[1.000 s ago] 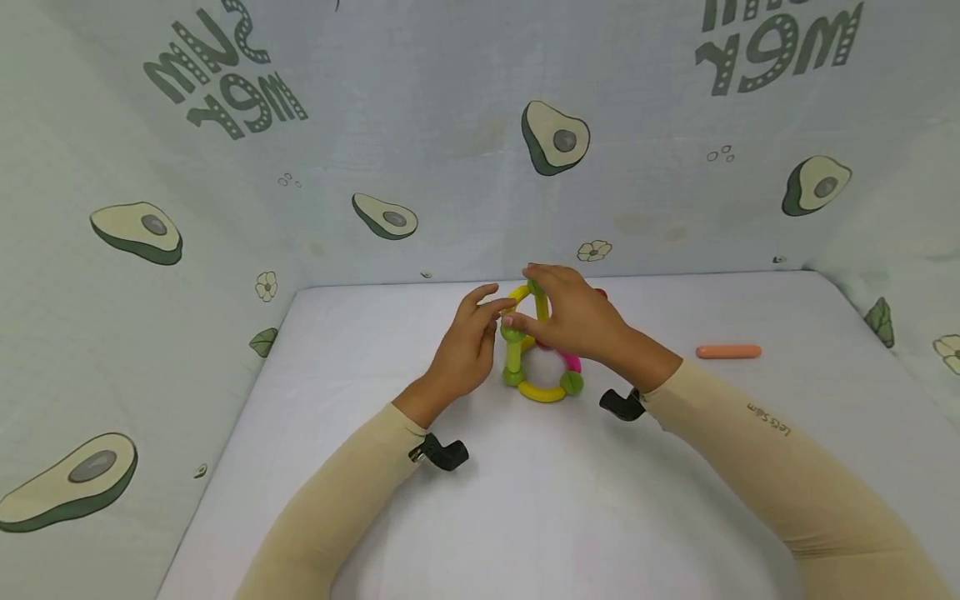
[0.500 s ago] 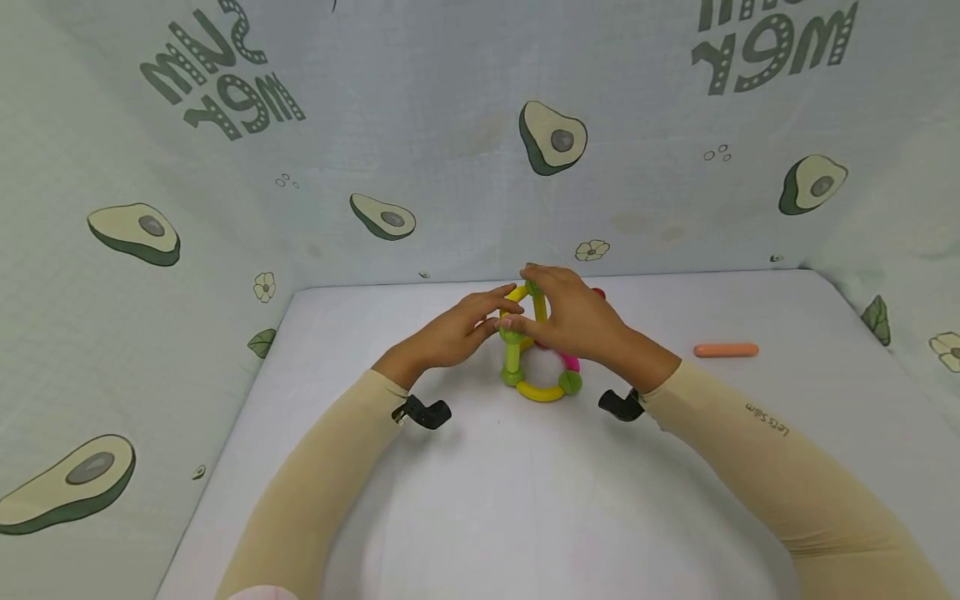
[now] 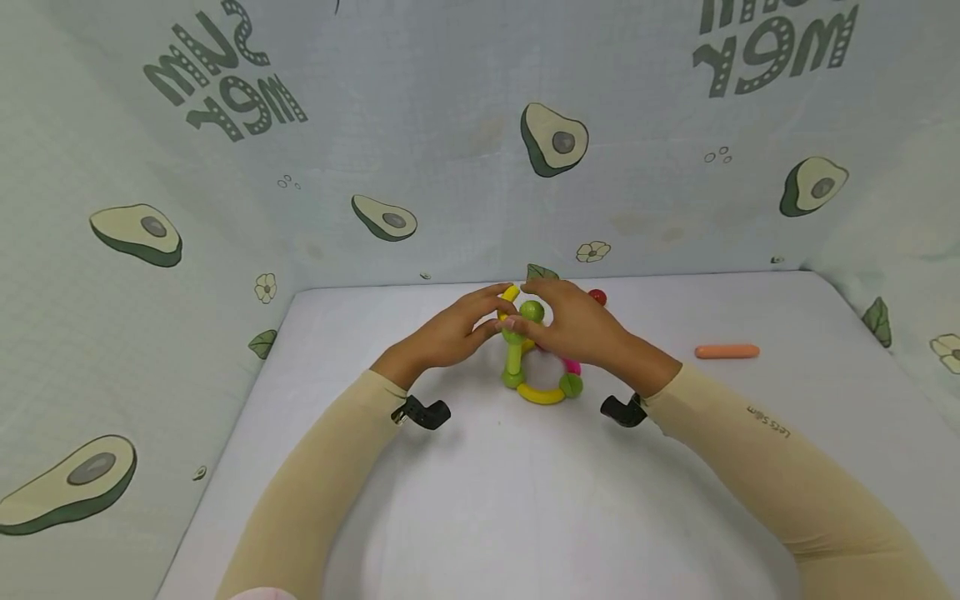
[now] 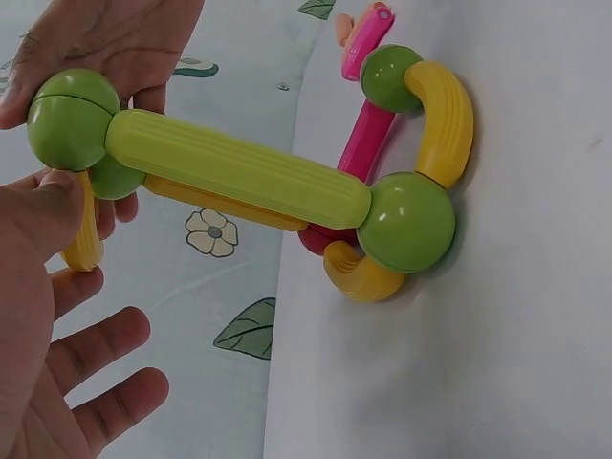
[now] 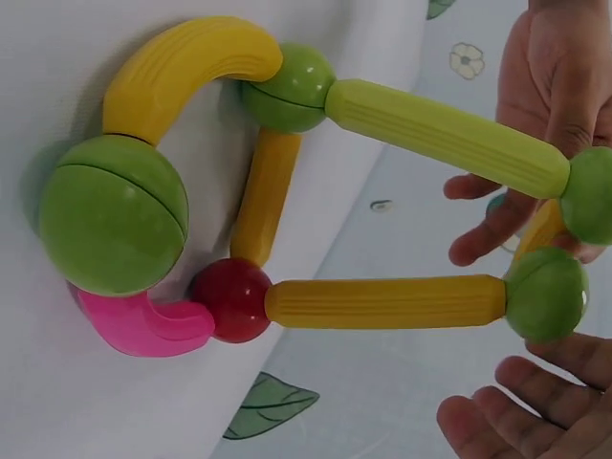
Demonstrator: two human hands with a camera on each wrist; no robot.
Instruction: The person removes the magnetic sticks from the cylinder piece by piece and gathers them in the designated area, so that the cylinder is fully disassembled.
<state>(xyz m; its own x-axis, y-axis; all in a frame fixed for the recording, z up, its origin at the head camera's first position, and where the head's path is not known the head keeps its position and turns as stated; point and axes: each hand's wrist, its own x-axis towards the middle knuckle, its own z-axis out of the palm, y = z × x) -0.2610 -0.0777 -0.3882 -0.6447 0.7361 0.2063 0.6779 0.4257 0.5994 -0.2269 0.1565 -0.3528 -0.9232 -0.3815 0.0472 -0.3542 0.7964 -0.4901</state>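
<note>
A ball-and-stick building toy (image 3: pixel 542 396) stands on the table, a ring of curved pieces and balls with two straight sticks rising from it. The light green stick (image 4: pixel 239 170) carries one green ball (image 4: pixel 72 120), the straight yellow stick (image 5: pixel 387 301) another green ball (image 5: pixel 545 295). My left hand (image 3: pixel 457 329) pinches a curved yellow stick (image 4: pixel 86 229) by these top balls. With its thumb at the near top ball and fingertips by the far one, my right hand (image 3: pixel 581 327) holds the toy's top. The curved stick's far end shows free in the head view.
An orange stick (image 3: pixel 727 352) lies on the table to the right. Behind my right hand sits a red ball (image 3: pixel 597 297). A printed cloth wall (image 3: pixel 465 150) rises close behind the table's back edge.
My left hand has come up and right onto the curved stick. The far top ball has come lower and nearer, and my right index finger no longer covers it.
</note>
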